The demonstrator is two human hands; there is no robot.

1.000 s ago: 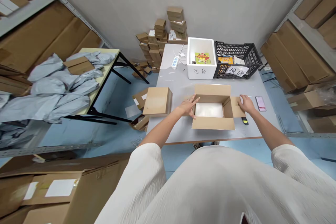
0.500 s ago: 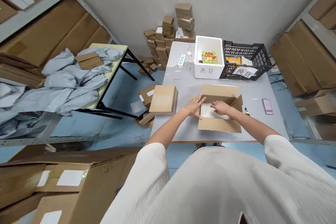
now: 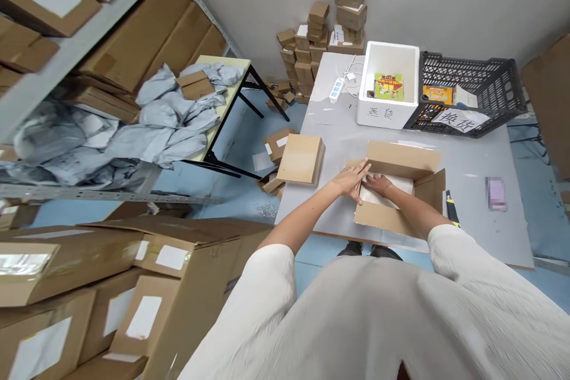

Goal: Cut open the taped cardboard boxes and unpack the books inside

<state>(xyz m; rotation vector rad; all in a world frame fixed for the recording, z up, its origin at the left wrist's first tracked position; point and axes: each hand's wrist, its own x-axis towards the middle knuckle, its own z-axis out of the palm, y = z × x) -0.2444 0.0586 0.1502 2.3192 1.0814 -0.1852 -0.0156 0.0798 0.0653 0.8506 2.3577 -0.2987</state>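
Fingers of left hand (image 3: 350, 180) spread open on the open cardboard box's (image 3: 403, 155) 9 o'clock end. Fingers of right hand (image 3: 378, 184) inside, same end, at the white flat item (image 3: 405, 183); can't tell if gripping. Clock centred on that box. Grey worktable (image 3: 483, 237) under it; box sits near the 6 o'clock edge. Black plastic crate (image 3: 499, 108) at 1 o'clock, orange packet (image 3: 439, 94) inside. White foam box (image 3: 376, 121) at 12, touching crate, green-and-yellow packet (image 3: 389, 88) inside. Closed carton (image 3: 300, 159) between 9 and 10, apart from left hand. Power strip (image 3: 336, 91) at 11. Smartphone (image 3: 496, 193) at 3, screen pixelated. Utility knife (image 3: 452, 208) just beside the box at 4.
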